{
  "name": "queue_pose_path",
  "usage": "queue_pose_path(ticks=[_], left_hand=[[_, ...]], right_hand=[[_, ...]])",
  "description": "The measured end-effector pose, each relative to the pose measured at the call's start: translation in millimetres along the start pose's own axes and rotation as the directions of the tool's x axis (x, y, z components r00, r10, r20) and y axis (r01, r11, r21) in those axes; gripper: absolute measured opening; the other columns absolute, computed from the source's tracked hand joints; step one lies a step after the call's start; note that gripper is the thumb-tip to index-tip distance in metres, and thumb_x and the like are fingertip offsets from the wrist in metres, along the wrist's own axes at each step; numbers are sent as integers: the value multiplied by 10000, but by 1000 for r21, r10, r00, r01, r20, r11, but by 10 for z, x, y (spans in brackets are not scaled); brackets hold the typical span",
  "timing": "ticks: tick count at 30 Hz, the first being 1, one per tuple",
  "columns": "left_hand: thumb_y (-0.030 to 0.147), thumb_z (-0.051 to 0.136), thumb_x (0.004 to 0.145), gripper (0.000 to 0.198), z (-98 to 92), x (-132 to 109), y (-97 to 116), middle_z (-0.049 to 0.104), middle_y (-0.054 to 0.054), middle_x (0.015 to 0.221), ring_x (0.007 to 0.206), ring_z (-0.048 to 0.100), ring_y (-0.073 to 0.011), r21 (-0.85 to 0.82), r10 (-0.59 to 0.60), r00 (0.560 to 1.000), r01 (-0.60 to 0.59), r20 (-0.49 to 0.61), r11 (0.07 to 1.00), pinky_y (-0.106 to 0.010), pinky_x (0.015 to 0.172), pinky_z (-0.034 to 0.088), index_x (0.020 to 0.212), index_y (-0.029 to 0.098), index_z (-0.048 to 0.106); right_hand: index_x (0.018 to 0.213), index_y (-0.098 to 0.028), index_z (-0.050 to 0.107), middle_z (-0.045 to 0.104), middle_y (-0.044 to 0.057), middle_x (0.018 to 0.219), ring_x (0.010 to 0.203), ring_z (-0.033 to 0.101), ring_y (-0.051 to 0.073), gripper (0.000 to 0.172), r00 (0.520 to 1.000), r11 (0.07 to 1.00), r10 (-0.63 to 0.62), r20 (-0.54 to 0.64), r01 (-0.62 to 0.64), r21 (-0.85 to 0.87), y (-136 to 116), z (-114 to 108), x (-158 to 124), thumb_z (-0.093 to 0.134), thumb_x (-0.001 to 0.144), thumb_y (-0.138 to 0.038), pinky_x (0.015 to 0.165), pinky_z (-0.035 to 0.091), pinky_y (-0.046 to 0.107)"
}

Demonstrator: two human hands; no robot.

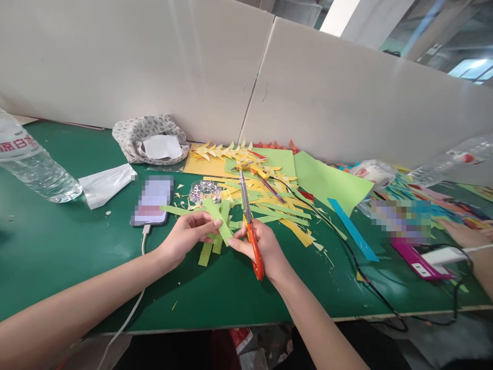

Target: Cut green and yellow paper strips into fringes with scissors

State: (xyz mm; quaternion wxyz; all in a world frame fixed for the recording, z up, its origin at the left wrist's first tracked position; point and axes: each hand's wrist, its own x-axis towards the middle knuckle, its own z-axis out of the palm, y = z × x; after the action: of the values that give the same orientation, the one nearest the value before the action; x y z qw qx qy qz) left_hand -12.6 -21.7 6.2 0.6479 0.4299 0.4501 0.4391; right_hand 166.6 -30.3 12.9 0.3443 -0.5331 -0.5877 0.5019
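Observation:
My left hand (pixel 188 234) pinches a bunch of green paper strips (pixel 216 221) over the green table. My right hand (pixel 262 249) grips orange-handled scissors (pixel 248 226), blades closed and pointing away from me; its index finger also touches the lower end of a green strip. Just beyond both hands lies a heap of yellow and green paper strips (pixel 265 203). Small paper offcuts are scattered around it.
A phone (pixel 152 200) on a white cable lies left of my hands, with a water bottle (pixel 33 164), a white bag (pixel 108 184) and a cloth pouch (pixel 150 137) further left. Green sheets (pixel 327 180), a black cable (pixel 358 267) and another person's hand (pixel 464 234) are at right. White partitions stand behind.

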Motion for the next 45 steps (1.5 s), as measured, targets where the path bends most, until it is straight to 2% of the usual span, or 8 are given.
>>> queue_pose_path(ticks=[4,7,11,14,19,24,33,45], left_hand=[[327,687,675,218,-2,-1,5,601,1,752,756,582,-135,-77,-27,999,30,31,997,-245,639,501,807,180,593],[249,739,616,360,9,3,-6,626,-13,823,762,589,-136,-44,-47,997,50,67,998,-238,644,489,938,194,587],[239,744,609,229,14,13,-44,633,-14,751,690,590,-119,36,-51,989,46,136,998,-226,643,473,783,159,618],[250,746,607,195,-13,26,-54,622,3,700,667,591,-114,27,-27,998,25,63,999,-234,664,475,694,157,598],[241,763,583,232,-90,62,-5,614,25,685,636,603,-108,-53,-33,998,30,-45,998,-244,684,483,694,162,576],[249,745,610,190,-109,75,36,611,19,662,614,589,-95,-33,-13,1000,12,-3,999,-223,664,475,681,148,601],[232,759,581,183,-109,77,19,639,10,644,623,604,-116,-73,-9,1000,8,-18,997,-249,663,478,652,150,612],[201,775,569,199,-92,71,20,627,35,659,626,613,-94,-174,-52,998,57,31,983,-230,680,488,651,151,600]], right_hand=[[720,-216,447,538,-49,651,541,473,107,271,1000,999,-19,-25,20,33,49,4,7,683,595,-257,530,394,239],[735,-215,459,532,-44,655,569,496,119,273,998,999,-35,-52,36,16,71,17,18,686,595,-273,535,395,240],[743,-216,454,540,-31,669,570,512,127,282,995,996,-56,-85,50,-76,73,50,3,673,615,-339,513,389,236],[746,-222,424,521,-42,627,503,476,112,301,987,960,-94,-131,55,-274,24,56,-41,635,644,-412,478,363,230],[820,-216,420,513,-6,709,561,490,141,424,950,665,-298,-93,136,-735,-50,-11,-91,573,649,-572,494,333,244],[832,-201,418,511,29,757,656,517,184,463,933,469,-360,1,181,-864,-7,-49,-75,517,672,-624,546,351,274],[831,-208,436,542,48,817,714,549,200,423,928,493,-370,44,237,-837,3,-67,-97,526,689,-596,582,358,286],[744,-210,407,532,14,710,556,503,148,436,943,492,-333,23,195,-849,-16,-54,-108,519,676,-625,478,250,245]])
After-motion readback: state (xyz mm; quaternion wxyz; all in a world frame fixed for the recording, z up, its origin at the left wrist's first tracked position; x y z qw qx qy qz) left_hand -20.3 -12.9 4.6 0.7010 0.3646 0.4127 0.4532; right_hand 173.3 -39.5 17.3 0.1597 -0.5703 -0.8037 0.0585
